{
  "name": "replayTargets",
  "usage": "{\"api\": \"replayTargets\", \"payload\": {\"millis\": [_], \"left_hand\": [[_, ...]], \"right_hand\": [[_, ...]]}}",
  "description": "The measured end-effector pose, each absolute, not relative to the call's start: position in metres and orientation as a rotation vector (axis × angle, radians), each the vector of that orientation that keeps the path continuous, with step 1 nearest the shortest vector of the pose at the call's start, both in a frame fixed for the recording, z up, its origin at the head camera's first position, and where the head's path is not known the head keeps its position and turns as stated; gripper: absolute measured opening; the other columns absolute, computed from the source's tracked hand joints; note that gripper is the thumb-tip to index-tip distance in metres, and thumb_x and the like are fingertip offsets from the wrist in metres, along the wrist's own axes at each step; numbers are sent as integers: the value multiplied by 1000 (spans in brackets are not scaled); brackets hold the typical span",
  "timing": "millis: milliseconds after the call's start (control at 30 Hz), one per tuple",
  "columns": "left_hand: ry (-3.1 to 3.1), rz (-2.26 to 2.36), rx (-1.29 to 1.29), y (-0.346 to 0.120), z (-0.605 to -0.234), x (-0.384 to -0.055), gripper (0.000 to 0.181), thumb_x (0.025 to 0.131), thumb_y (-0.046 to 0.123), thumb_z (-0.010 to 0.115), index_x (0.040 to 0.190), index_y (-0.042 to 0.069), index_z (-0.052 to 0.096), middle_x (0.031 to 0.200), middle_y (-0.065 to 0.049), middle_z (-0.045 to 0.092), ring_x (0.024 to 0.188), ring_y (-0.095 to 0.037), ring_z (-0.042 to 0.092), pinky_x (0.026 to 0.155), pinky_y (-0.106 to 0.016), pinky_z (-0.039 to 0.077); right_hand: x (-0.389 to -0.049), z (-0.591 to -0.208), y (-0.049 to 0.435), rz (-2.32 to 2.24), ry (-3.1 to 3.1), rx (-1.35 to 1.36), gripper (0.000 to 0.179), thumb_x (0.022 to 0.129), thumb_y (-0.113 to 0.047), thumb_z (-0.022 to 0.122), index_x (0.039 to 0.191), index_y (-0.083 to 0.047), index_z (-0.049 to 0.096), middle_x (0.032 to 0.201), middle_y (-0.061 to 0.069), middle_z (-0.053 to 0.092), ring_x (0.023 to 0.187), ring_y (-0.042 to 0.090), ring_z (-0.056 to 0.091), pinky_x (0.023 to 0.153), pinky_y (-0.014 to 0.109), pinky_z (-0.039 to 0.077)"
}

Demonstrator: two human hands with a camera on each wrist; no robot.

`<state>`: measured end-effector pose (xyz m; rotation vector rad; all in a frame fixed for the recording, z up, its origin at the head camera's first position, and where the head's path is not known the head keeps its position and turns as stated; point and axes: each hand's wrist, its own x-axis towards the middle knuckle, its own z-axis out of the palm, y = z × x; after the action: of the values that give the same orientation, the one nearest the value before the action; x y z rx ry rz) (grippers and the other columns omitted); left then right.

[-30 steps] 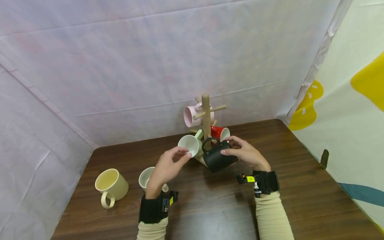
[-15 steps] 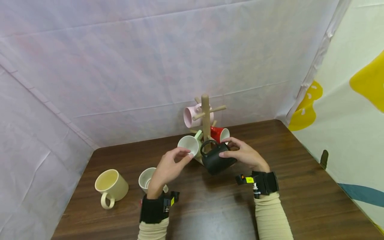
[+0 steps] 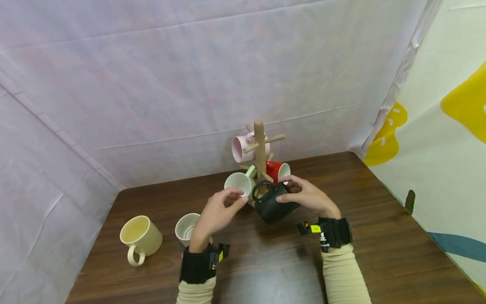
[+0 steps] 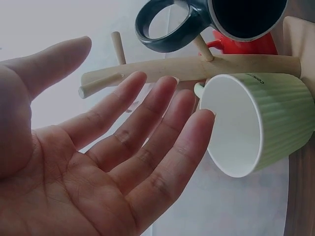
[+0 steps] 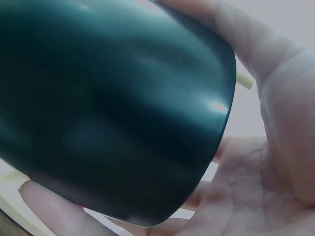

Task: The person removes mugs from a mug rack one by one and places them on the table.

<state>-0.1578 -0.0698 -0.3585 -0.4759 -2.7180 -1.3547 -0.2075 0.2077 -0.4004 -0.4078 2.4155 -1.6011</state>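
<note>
My right hand [image 3: 309, 196] grips a black mug [image 3: 274, 207] around its body, thumb on the near side. The mug is tilted, and its handle loop overlaps a lower peg of the wooden mug tree [image 3: 260, 147] in the head view. A pale green ribbed mug [image 4: 283, 115] with a white inside hangs by its handle on the tree's lower left. My left hand [image 3: 220, 211] is beside that mug, fingers relaxed and apart, holding nothing. In the left wrist view its palm [image 4: 74, 182] faces up, fingertips at the green mug's rim.
On the tree hang a pink mug [image 3: 239, 149] up high and a red mug [image 3: 273, 170] lower right. A cream-yellow mug [image 3: 152, 240] stands on the brown table [image 3: 265, 274] at left. A whitish mug [image 3: 183, 233] is partly hidden behind my left wrist.
The black mug has shifted slightly left and down with my right hand. My left hand has drifted a little to the right. The hanging mugs keep their places.
</note>
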Motion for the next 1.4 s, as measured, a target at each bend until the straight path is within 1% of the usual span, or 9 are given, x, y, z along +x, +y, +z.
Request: {"api": "replayTargets", "payload": {"millis": [200, 400, 633, 800, 967, 1067, 1167, 1233, 1400], "left_hand": [[-2713, -1362, -493, -65, -359, -158, 36, 88, 37, 63, 112, 11, 67, 102, -7, 71, 96, -21, 63, 87, -51, 50], [-2714, -1377, -479, -60, -360, -158, 42, 88, 40, 61, 115, 8, 65, 104, -9, 71, 99, -23, 63, 89, -52, 49], [-2729, -1372, -484, -54, -363, -158, 41, 89, 42, 59, 113, 9, 65, 104, -8, 71, 97, -21, 64, 89, -47, 50], [-2750, -1360, -500, -50, -364, -158, 38, 89, 41, 59, 110, 11, 67, 107, -5, 71, 97, -18, 64, 86, -43, 52], [-2777, -1317, -547, -47, -364, -158, 37, 89, 43, 58, 107, 13, 68, 103, -4, 71, 92, -16, 64, 80, -42, 53], [-2790, -1307, -578, -45, -365, -158, 36, 90, 45, 57, 103, 14, 69, 93, -4, 72, 80, -15, 64, 72, -39, 53], [-2799, -1347, -591, -44, -366, -159, 35, 90, 46, 57, 100, 14, 68, 83, -5, 71, 67, -17, 64, 63, -35, 53], [-2801, -1384, -592, -44, -367, -159, 35, 90, 45, 57, 100, 14, 68, 81, -7, 70, 61, -20, 64, 59, -34, 53], [-2797, -1443, -593, -43, -369, -160, 37, 90, 45, 57, 101, 12, 67, 85, -8, 71, 63, -21, 66, 57, -32, 55]], "right_hand": [[-205, -398, 203, -1588, 2391, -484, 54, 75, -39, 75, 124, -25, 55, 118, 14, 55, 102, 34, 53, 76, 43, 52], [-203, -397, 199, -1604, 2344, -522, 50, 74, -36, 77, 118, -26, 57, 116, 13, 56, 101, 33, 55, 74, 43, 54], [-204, -400, 196, -1554, 2371, -630, 52, 74, -34, 78, 120, -21, 57, 116, 10, 58, 104, 31, 51, 80, 43, 48], [-204, -400, 194, -1545, 2356, -640, 56, 73, -33, 79, 121, -17, 56, 115, 8, 57, 105, 32, 50, 80, 43, 49], [-205, -402, 192, -1527, 2355, -640, 59, 72, -33, 79, 123, -14, 56, 114, 8, 56, 105, 33, 49, 80, 42, 50], [-206, -402, 191, -1518, 2350, -639, 59, 71, -32, 79, 123, -13, 56, 115, 8, 55, 106, 33, 49, 79, 42, 50], [-206, -402, 191, -1519, 2336, -635, 59, 72, -31, 79, 123, -13, 56, 115, 9, 55, 106, 34, 49, 80, 43, 51], [-205, -401, 191, -1520, 2332, -628, 59, 72, -31, 79, 123, -14, 56, 115, 9, 54, 105, 34, 49, 79, 43, 51], [-204, -399, 190, -1497, 2349, -638, 59, 71, -32, 79, 123, -15, 56, 115, 9, 55, 103, 33, 50, 79, 42, 50]]}}
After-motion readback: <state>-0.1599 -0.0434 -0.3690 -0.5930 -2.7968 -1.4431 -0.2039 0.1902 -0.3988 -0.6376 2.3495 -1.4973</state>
